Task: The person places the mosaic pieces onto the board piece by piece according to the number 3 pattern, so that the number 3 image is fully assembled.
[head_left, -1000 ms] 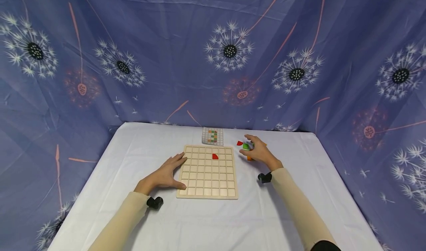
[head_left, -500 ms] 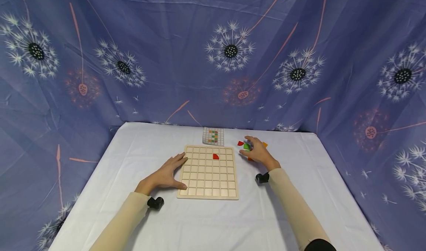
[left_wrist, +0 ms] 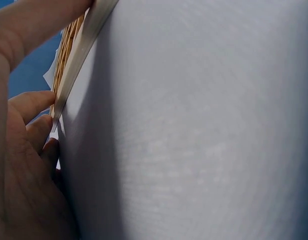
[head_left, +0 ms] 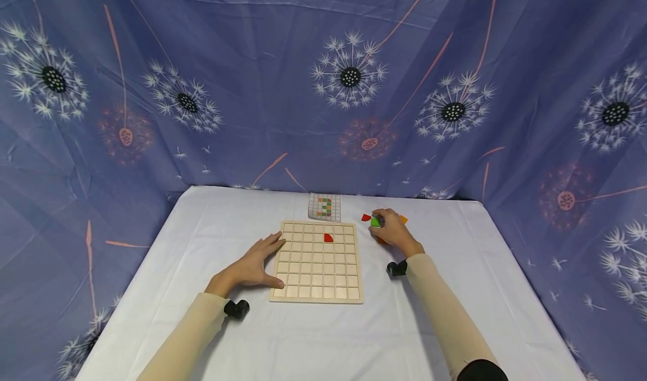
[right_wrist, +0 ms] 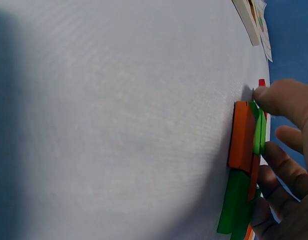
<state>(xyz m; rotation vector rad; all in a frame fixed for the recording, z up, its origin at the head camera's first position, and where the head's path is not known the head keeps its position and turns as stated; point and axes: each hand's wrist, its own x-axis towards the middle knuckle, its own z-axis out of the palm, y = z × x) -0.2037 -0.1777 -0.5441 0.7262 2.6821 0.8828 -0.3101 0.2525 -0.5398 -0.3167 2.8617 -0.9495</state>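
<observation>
One red quarter-circle piece (head_left: 328,237) is set at one o'clock on the pale wooden grid board (head_left: 317,268); loose green blocks (right_wrist: 234,202) seemingly remain. Left hand (head_left: 250,266) is spread; whether anything is pinched by right hand (head_left: 396,235) cannot be told.

Smooth wooden board (head_left: 319,258), matt white cloth (head_left: 323,341).

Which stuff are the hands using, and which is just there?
Being used, probably:
gridded board, touched by the left hand
red piece on it
coloured pieces by the right hand
pattern card

Just there:
white cloth
flowery curtain
black wrist cameras
</observation>
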